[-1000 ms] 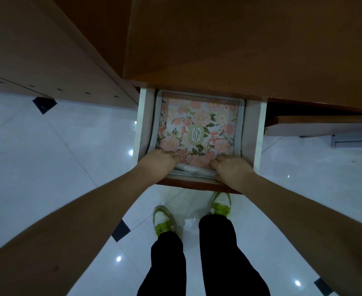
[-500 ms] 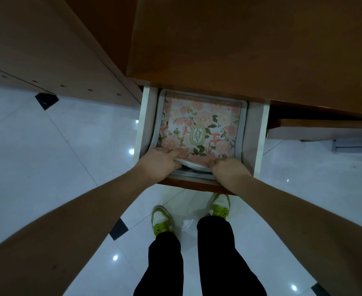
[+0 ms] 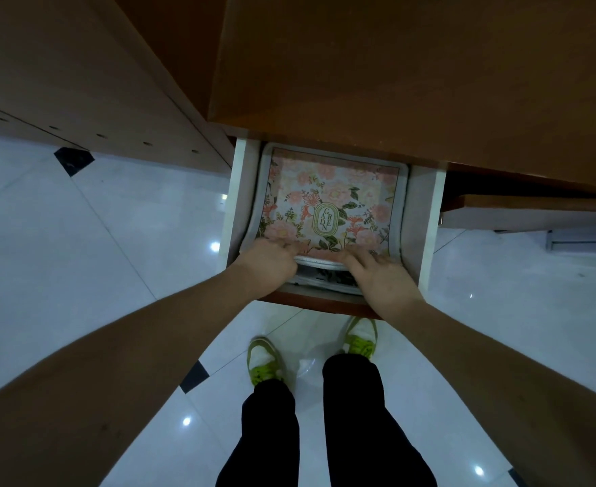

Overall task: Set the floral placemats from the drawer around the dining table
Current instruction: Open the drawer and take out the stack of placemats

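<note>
Lifting the near edge of the top placemat (image 3: pixel 328 202) higher than a second ago, the left hand (image 3: pixel 266 263) and right hand (image 3: pixel 382 279) pinch it at frame centre, fingers curled over its edge; the stack sits in the open drawer (image 3: pixel 426 219), so extraction is starting.

Open white drawer (image 3: pixel 426 219) holds stacked floral placemats (image 3: pixel 328 205); near edge of top one lifted.

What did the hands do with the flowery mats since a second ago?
Both hands, left hand and right hand, lifted the near edge of the top floral placemat, opening a gap above the stack. The drawer stayed open; the feet did not move.
</note>
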Motion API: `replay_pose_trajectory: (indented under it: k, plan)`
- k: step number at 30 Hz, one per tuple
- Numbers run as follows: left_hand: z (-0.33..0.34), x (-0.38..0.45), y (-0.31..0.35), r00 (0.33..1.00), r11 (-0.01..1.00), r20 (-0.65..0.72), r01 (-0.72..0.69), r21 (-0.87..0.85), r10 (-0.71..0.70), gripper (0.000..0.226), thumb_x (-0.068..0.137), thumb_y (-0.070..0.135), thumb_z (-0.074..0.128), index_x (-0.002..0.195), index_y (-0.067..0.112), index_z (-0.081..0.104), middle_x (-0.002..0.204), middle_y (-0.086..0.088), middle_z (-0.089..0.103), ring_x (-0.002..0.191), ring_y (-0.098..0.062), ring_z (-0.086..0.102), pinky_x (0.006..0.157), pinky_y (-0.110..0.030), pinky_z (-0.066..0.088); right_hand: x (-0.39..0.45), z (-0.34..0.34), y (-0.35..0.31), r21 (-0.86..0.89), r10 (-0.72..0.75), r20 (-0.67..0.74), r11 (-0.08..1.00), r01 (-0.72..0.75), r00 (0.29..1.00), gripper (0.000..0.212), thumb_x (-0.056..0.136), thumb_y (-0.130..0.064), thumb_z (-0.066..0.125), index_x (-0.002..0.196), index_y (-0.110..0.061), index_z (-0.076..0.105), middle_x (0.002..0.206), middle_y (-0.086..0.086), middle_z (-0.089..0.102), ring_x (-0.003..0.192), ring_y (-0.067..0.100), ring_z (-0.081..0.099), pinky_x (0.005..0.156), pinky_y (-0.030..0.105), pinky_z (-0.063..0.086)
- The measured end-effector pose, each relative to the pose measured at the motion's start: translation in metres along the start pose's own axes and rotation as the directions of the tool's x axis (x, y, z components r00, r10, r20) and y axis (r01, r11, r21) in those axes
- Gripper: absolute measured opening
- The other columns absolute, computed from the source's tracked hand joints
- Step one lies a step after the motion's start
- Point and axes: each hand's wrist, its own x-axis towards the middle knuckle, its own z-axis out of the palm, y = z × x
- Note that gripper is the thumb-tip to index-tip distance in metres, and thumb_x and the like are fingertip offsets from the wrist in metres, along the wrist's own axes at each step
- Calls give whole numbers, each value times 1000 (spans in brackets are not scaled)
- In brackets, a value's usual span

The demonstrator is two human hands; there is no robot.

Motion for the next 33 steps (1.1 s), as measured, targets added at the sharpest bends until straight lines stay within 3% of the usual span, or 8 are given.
replay_pose_trajectory:
  k: [4,6,9,15,19,22,29,33]
  plan:
    - [-1,-10,-2,996,997,-59,60,-41,-63,47,92,13,58,137,1,50,131,-19,56,107,-36,59,79,-42,52,-2,-1,5,-16,-81,47,997,82,996,64,59,-2,84,114,-22,60,135,18,55,106,41,63,86,49,52]
    - [-4,-17,-1,989,999,-147,26,-44,-32,31,77,11,76,106,2,70,109,-18,66,83,-34,65,61,-40,55,-1,-3,6,-54,-51,147,997,59,988,49,65,-13,85,109,-25,68,141,15,52,123,39,54,97,52,44]
    - [-2,-22,-4,971,999,-240,-18,-47,7,28,53,6,88,76,4,72,99,-17,67,66,-31,64,47,-36,52,5,-6,3,-92,5,248,996,19,969,36,86,-33,70,121,-28,67,155,10,34,143,34,28,111,55,24]
    - [9,-22,-10,944,996,-329,-42,-82,13,33,66,6,83,96,5,68,120,-21,62,78,-37,64,52,-45,53,20,-1,-1,-290,68,391,955,52,918,38,90,-30,62,127,-21,64,158,11,24,147,34,12,111,62,13]
    - [14,-20,-14,970,978,-236,-97,-185,51,48,92,37,53,137,21,51,150,-16,41,123,-43,50,94,-52,47,22,-1,-3,-337,64,392,938,79,918,35,89,-25,61,122,-16,67,150,15,39,141,37,27,112,61,18]
    - [11,-14,-12,984,887,-176,-91,-453,12,63,95,58,39,152,35,27,157,-4,33,141,-32,32,112,-40,27,17,2,0,-322,65,313,946,42,947,33,83,-17,64,114,-7,72,137,17,55,130,38,45,107,57,31]
    - [15,0,-13,997,986,-77,-15,-165,2,62,99,37,43,155,25,20,161,-5,21,146,-29,18,117,-51,16,13,-6,-6,-211,120,36,971,-110,992,43,44,-9,89,85,0,77,93,16,73,74,33,70,54,36,56]
    - [18,11,-7,996,995,-74,36,-97,-43,65,98,27,42,156,17,15,158,-13,27,144,-34,24,116,-52,15,10,-1,-6,-179,153,76,974,-137,985,37,56,-6,85,90,4,75,101,20,71,82,37,69,55,41,56]
